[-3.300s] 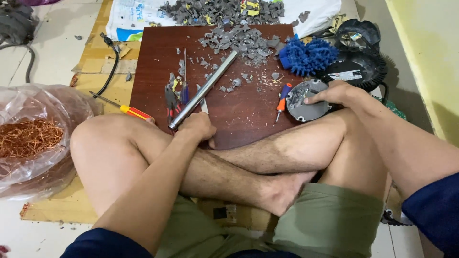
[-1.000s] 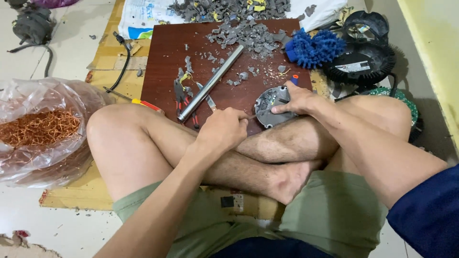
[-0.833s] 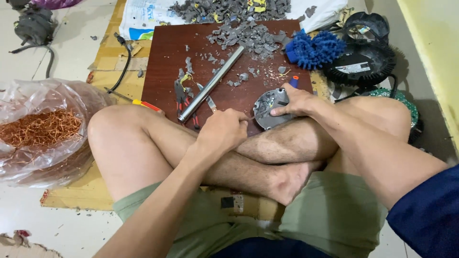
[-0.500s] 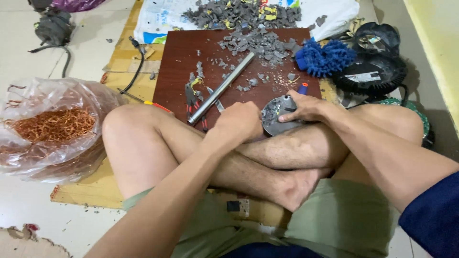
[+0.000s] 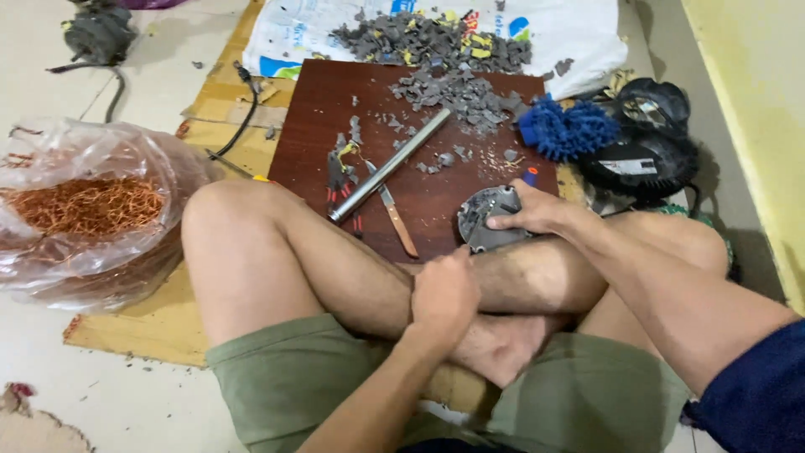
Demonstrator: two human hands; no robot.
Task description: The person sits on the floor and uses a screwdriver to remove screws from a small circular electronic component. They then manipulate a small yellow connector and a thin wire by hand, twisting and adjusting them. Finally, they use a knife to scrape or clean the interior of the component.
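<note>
I sit cross-legged in front of a dark red-brown board (image 5: 310,143). My right hand (image 5: 530,215) grips a round grey metal disc part (image 5: 482,220) at the board's near right edge, fingers over its rim. My left hand (image 5: 444,294) is curled into a fist on my shin, its thumb side against the disc's near edge. Whether anything is inside the fist is hidden. A steel tube (image 5: 390,164) lies diagonally across the board. A wooden-handled knife (image 5: 396,221) lies beside it, and red-handled pliers (image 5: 340,191) lie left of the tube.
Grey broken fragments (image 5: 444,50) cover the board's far end and a white sack (image 5: 579,42). A blue fuzzy duster (image 5: 566,130) and black motor housings (image 5: 646,151) sit at the right, near a yellow wall (image 5: 755,126). A plastic bag of copper wire (image 5: 84,210) lies at the left.
My left hand left the spot beside the tube and came back to the disc's near edge, closed into a fist. My right hand drew the disc closer to my leg.
</note>
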